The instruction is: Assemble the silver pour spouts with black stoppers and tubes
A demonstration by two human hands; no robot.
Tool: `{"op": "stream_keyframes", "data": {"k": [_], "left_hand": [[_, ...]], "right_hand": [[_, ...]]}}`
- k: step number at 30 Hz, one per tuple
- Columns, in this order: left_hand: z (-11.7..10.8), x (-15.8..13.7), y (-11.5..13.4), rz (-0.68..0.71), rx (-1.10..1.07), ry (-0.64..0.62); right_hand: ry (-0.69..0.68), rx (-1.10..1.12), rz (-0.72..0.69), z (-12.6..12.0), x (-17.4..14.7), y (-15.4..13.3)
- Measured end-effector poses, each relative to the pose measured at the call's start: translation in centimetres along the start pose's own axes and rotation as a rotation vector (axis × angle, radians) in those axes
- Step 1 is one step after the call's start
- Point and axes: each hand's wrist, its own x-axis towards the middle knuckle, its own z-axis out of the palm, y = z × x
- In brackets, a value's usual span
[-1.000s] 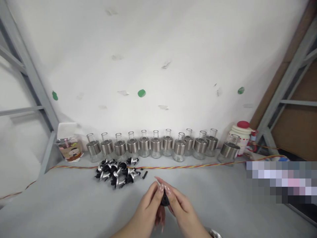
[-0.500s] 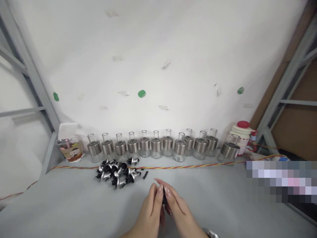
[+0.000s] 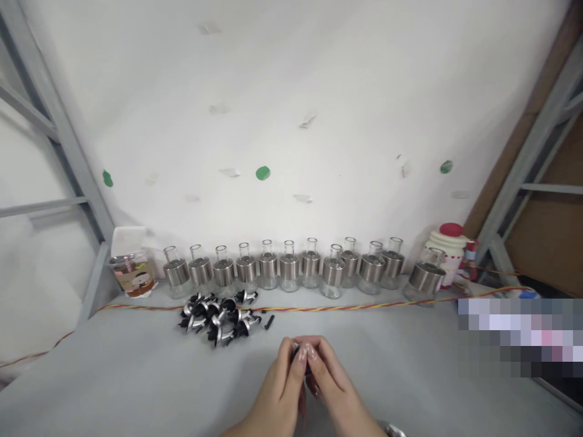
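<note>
My left hand [image 3: 283,382] and my right hand [image 3: 331,382] are together low in the middle of the head view, thumbs side by side. Both are closed around a small black part [image 3: 308,368]. Fingers cover most of it, so its full shape is hidden. Beyond my left hand lies a heap of silver and black pour spouts [image 3: 219,317]. Close to that heap, on its right, a short black stick-like piece [image 3: 269,322] rests on the grey table [image 3: 387,352].
Glass bottles with steel sleeves [image 3: 289,264] stand in a row along the white wall. A twisted red-yellow wire [image 3: 337,309] crosses the table before them. At the back left is a cup [image 3: 136,276]; at the back right, a cream jar with a red lid [image 3: 449,249].
My fingers have shifted around the black part, and the right index finger has curled in over its top. The whole view has moved slightly.
</note>
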Motion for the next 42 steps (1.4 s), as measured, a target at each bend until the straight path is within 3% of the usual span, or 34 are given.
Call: {"op": "stream_keyframes", "data": {"k": [7,12,22,31,42], "left_hand": [[-0.2,0.2,0.0,-0.005,-0.056,-0.092],[-0.4,0.2,0.1,-0.021,-0.085,-0.13],[-0.2,0.7,-0.4,-0.034,-0.232,-0.116],[-0.5,1.0,-0.5,-0.087,-0.248,-0.013],[-0.1,0.4,0.2,-0.106,-0.165,0.007]], "right_hand": [[-0.001,0.16,-0.005,0.7,-0.2,-0.1],[-0.013,0.148,0.024,0.6,-0.3,0.1],[-0.059,0.108,-0.021,0.3,0.2,0.4],[-0.108,0.154,-0.027,-0.2,0.4,0.2],[-0.115,0.106,-0.001,0.4,-0.1,-0.5]]}}
